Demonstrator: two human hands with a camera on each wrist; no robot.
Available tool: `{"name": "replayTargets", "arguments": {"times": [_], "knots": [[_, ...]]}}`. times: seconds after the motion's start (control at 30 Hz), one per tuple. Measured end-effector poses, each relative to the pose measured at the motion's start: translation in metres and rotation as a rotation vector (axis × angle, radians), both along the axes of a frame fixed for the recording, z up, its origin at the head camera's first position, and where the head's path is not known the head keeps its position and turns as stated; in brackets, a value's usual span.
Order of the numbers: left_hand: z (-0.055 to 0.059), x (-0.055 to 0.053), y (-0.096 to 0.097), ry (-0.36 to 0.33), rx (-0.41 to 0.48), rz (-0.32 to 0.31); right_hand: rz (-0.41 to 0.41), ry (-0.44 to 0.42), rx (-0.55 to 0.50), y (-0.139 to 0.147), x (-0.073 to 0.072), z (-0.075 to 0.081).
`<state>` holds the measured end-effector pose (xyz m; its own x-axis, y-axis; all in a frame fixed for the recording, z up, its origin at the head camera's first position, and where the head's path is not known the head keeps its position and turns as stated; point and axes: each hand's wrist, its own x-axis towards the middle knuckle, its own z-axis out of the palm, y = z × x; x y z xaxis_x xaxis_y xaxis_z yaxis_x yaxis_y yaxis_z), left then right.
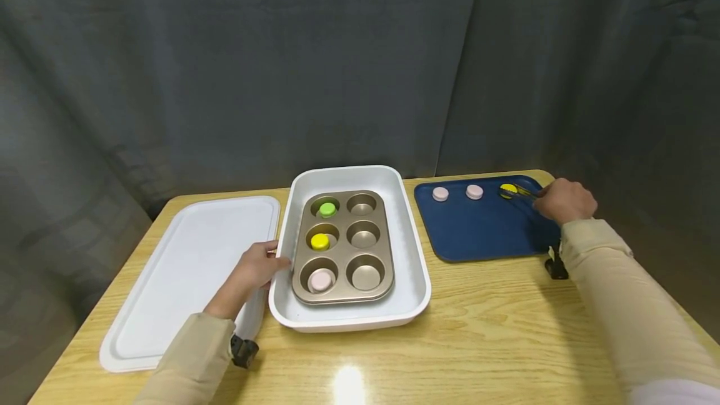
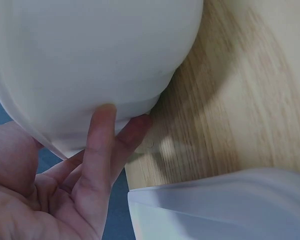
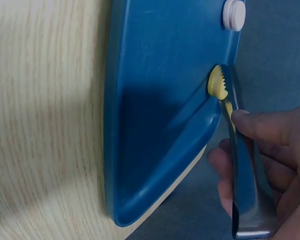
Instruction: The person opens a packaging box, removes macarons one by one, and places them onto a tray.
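My left hand [image 1: 259, 266] grips the left side of a deep white pan [image 1: 351, 319], thumb at the rim and fingers against its outer wall in the left wrist view. Inside the pan sits a bronze muffin tin [image 1: 343, 252]. Its left cups hold a green macaron [image 1: 327, 209], a yellow macaron [image 1: 320, 242] and a pink macaron [image 1: 321, 280]. Far right, my right hand [image 1: 565, 200] holds metal tongs [image 3: 246, 185]. Their toothed tips are at another yellow macaron [image 3: 216, 82] on a blue tray [image 1: 478, 230]; whether they clamp it is unclear.
Two pale pink macarons, one left [image 1: 440, 194] and one right [image 1: 474, 192], lie along the blue tray's far edge. A flat white tray [image 1: 197, 267] lies left of the pan on the wooden table [image 1: 461, 342]. A dark curtain [image 1: 281, 67] hangs behind.
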<state>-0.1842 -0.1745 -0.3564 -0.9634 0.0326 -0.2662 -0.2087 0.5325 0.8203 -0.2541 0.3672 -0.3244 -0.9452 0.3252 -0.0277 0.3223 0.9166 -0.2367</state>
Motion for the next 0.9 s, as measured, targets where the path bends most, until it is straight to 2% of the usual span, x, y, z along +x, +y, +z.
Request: {"name": "replayTargets", "arguments": {"times": [0.17,0.4,0.6,0.9], "knots": [[0.001,0.0,0.001,-0.003,-0.008,0.002,0.015,0.027,-0.045,0.004,0.003,0.002],[0.002,0.001,0.001,-0.001,-0.006,-0.002,0.07,0.091,-0.088,-0.002,0.007,0.013],[0.003,0.001,0.0,-0.012,-0.008,-0.009,0.152,0.156,-0.072,-0.015,0.011,0.026],[0.003,-0.001,-0.001,-0.021,-0.009,-0.015,0.305,0.198,-0.076,-0.051,0.02,0.047]]}}
